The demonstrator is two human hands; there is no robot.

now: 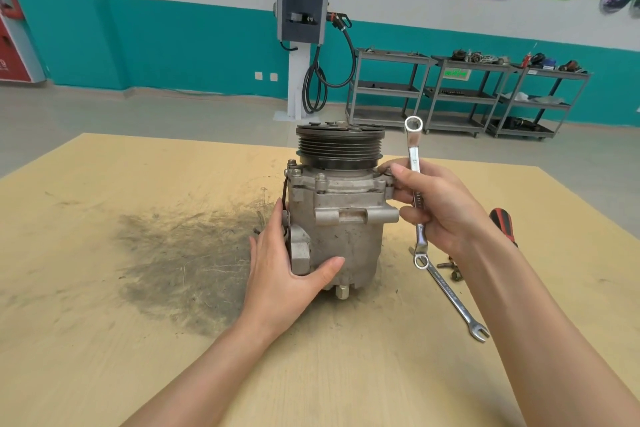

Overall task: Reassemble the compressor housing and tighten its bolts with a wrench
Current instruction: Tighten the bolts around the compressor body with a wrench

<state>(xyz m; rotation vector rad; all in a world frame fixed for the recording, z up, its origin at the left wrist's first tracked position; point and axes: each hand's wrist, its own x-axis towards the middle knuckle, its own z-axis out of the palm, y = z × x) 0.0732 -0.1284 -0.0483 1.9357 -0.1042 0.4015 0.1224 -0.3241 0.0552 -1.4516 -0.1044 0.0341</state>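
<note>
Stood upright mid-table (104,288), pulley end up: compressor (341,218). Steadied low on its side by left hand (284,274), thumb wrapped across the front. Gripped in right hand (440,208): wrench (414,163), fingertips touching the top flange. Judged heavy, rigid, greasy; best held around the lower body.

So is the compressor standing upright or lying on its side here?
Upright: the compressor stands on the table, pulley on top.
</note>
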